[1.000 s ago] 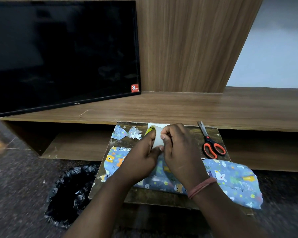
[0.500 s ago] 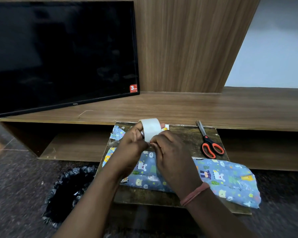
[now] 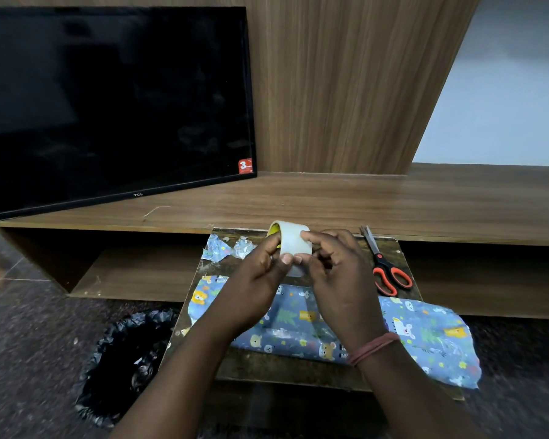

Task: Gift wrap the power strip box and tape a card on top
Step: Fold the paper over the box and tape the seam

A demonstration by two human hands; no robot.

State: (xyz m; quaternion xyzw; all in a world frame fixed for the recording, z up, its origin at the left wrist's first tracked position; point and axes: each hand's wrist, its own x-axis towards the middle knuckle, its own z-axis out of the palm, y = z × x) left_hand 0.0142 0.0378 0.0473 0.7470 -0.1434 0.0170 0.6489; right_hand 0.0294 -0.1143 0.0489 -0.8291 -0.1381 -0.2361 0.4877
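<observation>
Both hands held tape roll (image 3: 290, 245) above board's far edge. Left hand (image 3: 257, 280) fingers curled round roll; right hand (image 3: 333, 274) fingertips pinched its face. Wrapped box (image 3: 298, 324) lay across board (image 3: 298, 369) near edge. Scissors (image 3: 385, 267) at far right corner.

We note dim, even indoor light. Faint reflections mottle the black flat television screen (image 3: 108, 103); a small glare spot sits on the dark speckled stone floor (image 3: 19, 327) at far left. Wide-angle bending and blur soften the lower corners.
</observation>
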